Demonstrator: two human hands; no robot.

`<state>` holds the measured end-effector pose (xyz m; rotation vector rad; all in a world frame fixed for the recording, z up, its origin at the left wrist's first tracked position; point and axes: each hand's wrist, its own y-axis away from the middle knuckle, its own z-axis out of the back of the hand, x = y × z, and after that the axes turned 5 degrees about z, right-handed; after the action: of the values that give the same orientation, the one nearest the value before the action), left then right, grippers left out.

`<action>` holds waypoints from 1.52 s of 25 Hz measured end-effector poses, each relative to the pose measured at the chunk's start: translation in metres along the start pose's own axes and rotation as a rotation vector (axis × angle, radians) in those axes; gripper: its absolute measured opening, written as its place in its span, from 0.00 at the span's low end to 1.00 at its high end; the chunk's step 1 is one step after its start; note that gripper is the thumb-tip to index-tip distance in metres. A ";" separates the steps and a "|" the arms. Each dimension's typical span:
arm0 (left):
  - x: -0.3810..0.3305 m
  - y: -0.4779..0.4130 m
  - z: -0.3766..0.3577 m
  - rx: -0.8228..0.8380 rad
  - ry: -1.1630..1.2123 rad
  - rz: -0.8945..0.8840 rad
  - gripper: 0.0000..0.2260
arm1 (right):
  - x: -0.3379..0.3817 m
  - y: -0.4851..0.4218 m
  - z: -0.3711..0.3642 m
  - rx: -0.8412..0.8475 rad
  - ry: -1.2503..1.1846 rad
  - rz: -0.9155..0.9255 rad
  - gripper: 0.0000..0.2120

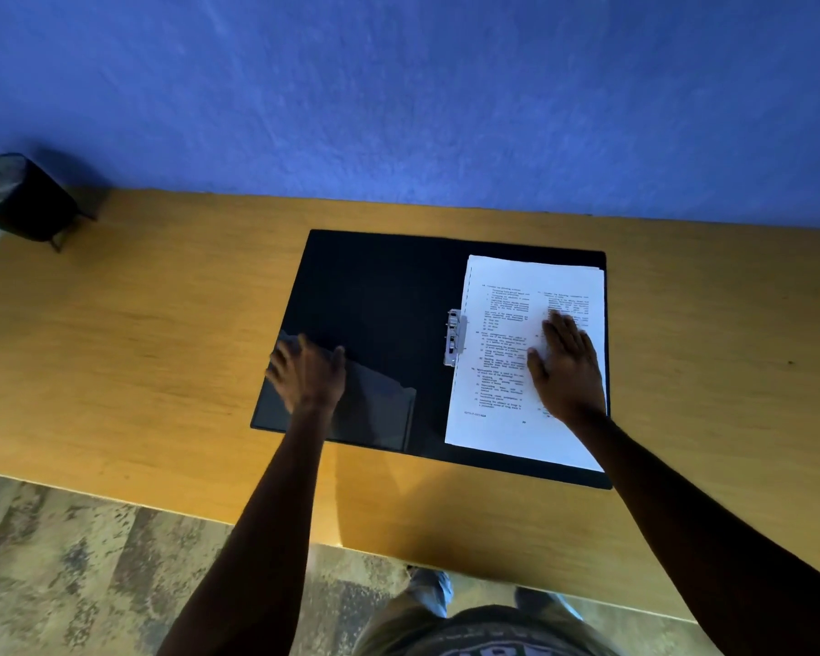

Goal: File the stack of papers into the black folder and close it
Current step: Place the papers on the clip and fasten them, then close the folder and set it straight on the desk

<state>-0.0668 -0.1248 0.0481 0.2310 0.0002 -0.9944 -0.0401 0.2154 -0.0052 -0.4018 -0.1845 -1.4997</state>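
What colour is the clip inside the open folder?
Silver-grey: the metal spring clip beside the white printed papers, clearest in the head view.

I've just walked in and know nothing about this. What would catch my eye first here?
Probably the white stack of papers, bright against the open black folder lying mid-desk, with the right hand pressed flat on the page. The left hand reaches over the folder's left flap near its inner pocket, blurred. Behind it all rises a vivid blue wall.
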 end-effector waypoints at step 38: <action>0.025 0.015 0.127 0.912 1.195 -0.434 0.23 | 0.019 0.016 0.047 0.170 0.054 -0.739 0.31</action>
<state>-0.0540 -0.1627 0.1725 1.6909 0.7212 -1.0946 -0.0174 0.2154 0.0430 -0.1526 -0.4480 -2.1970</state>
